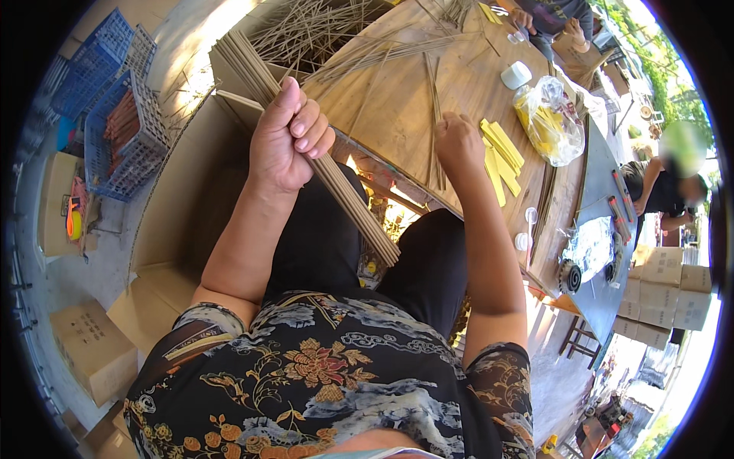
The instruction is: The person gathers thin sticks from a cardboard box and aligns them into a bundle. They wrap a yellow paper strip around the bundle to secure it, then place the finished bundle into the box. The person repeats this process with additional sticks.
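My left hand (pixel 290 138) is wrapped round a thick bundle of thin brown sticks (pixel 355 210). The bundle slants from the upper left down over my lap, its lower end between my knees. On the wooden table (pixel 382 107), my right hand (pixel 460 144) is closed, its knuckles up, against a few thin brown sticks (pixel 433 92) that run past its left side. The fingertips are hidden, so whether they grip these sticks is unclear. Just right of that hand lie several flat yellow strips (pixel 502 157).
A heap of loose sticks (pixel 306 34) fills a cardboard box at the far left. Beside the strips are a clear bag of yellow items (pixel 549 122) and a white container (pixel 516 75). Blue crates (pixel 126 134) stand left. Other people (pixel 554 19) are at the far side and right.
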Motion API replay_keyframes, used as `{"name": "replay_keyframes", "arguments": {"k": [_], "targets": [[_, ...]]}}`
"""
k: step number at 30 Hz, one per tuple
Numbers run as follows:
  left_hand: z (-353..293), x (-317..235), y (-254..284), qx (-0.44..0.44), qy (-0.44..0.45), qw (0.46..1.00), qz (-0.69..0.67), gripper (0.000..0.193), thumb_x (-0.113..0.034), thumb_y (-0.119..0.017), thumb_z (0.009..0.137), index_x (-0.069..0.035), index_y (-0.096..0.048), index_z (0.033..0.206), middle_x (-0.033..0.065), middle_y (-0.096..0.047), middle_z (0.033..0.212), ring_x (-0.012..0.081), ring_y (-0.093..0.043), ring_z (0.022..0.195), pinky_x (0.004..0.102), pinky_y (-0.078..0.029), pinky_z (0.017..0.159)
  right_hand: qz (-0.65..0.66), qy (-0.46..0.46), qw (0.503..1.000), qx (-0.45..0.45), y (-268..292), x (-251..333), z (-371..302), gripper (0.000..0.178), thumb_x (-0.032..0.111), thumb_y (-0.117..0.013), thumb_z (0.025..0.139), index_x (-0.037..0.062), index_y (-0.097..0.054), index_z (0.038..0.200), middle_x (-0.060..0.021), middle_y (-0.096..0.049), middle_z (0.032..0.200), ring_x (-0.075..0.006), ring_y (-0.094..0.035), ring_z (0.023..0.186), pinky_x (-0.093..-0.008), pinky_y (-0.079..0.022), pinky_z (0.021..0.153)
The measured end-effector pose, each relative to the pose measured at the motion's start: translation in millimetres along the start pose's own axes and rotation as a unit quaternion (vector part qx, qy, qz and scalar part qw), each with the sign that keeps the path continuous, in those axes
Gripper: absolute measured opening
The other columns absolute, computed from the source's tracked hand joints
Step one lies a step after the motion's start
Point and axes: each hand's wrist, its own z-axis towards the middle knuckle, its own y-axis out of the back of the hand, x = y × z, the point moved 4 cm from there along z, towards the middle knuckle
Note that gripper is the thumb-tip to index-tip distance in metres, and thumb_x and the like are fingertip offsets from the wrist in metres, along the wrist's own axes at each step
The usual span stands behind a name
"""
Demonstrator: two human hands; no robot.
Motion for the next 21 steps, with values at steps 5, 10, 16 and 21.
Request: {"name": "replay_keyframes", "arguments": {"k": [5, 10, 16, 21], "targets": [[-6.8, 19.3, -19.3, -0.063, -0.024, 0.994, 0.081, 0.035, -0.030, -0.047, 0.091, -0.014, -0.042, 0.060, -0.0041, -0.040, 0.050, 0.0061, -0.035, 0.039, 0.0215, -0.032, 0.038, 0.308, 0.164, 0.935, 0.071, 40.1, 92.7, -99.0, 0.036, 0.016, -0.062, 0.072, -0.0035, -0.048, 0.099, -0.0226, -0.056, 0.090, -0.0369, -0.055, 0.088, -0.0401, -0.045, 0.077], [-16.0, 39.1, -41.1, -0.133, -0.010, 0.981, 0.139, 0.033, -0.030, -0.059, 0.084, -0.012, -0.044, 0.060, -0.0007, -0.043, 0.050, 0.0106, -0.042, 0.042, 0.0255, -0.036, 0.042, 0.237, 0.122, 0.964, 0.007, 15.4, 94.5, -127.6, 0.028, 0.018, -0.063, 0.076, 0.0009, -0.042, 0.082, -0.0182, -0.054, 0.067, -0.0358, -0.055, 0.061, -0.0408, -0.045, 0.055], [-25.6, 41.1, -61.9, 0.012, 0.086, 0.994, 0.063, 0.024, -0.032, -0.051, 0.089, -0.011, -0.049, 0.077, -0.0002, -0.049, 0.062, 0.0095, -0.046, 0.051, 0.0229, -0.038, 0.048, 0.545, -0.008, 0.773, 0.325, 32.3, 91.6, -152.5, 0.028, 0.021, -0.058, 0.084, 0.0025, -0.040, 0.075, -0.0045, -0.046, 0.054, -0.0144, -0.047, 0.042, -0.0288, -0.039, 0.040], [-30.3, 47.9, -65.9, 0.008, 0.106, 0.993, 0.060, 0.028, -0.033, -0.049, 0.090, -0.012, -0.046, 0.072, -0.0033, -0.043, 0.053, 0.0067, -0.038, 0.042, 0.0211, -0.034, 0.041, 0.546, -0.034, 0.778, 0.309, 34.6, 86.5, -167.2, 0.026, 0.022, -0.058, 0.085, 0.0018, -0.043, 0.080, -0.0039, -0.047, 0.055, -0.0105, -0.044, 0.041, -0.0266, -0.037, 0.038]]}}
